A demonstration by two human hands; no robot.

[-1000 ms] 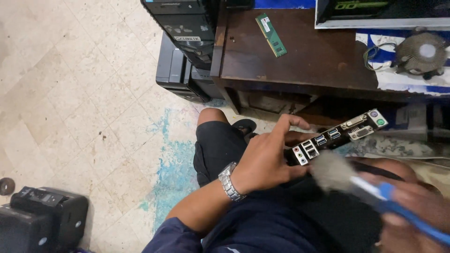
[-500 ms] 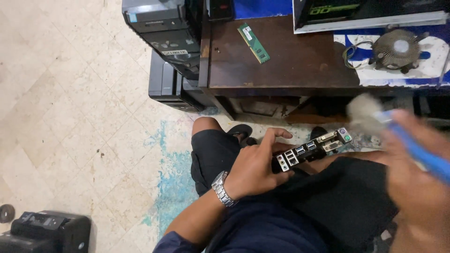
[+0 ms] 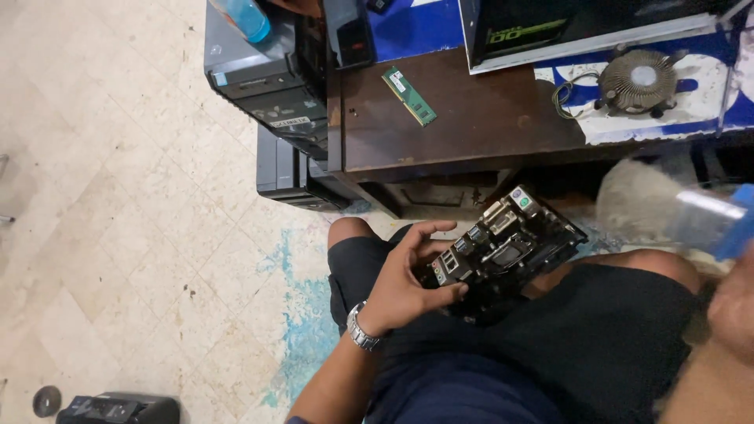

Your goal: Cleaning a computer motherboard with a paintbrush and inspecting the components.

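My left hand (image 3: 404, 275), with a metal watch on its wrist, grips the near end of a black computer motherboard (image 3: 506, 247) held over my lap. The board is tilted so its port row and socket face up. My right hand (image 3: 734, 310) is at the right edge of the view, closed on the blue handle of a brush (image 3: 667, 208). The brush's pale bristles are blurred and hang to the right of the board, apart from it.
A dark wooden table (image 3: 471, 133) stands ahead, with a green memory stick (image 3: 408, 96), a round cooler fan (image 3: 640, 80) and a monitor's lower edge on it. Black computer cases (image 3: 267, 78) stand left of the table. A black box (image 3: 118, 408) lies on the tiled floor.
The motherboard has tilted from edge-on to showing its top face. The brush has moved from in front of the board, up and out to its right.
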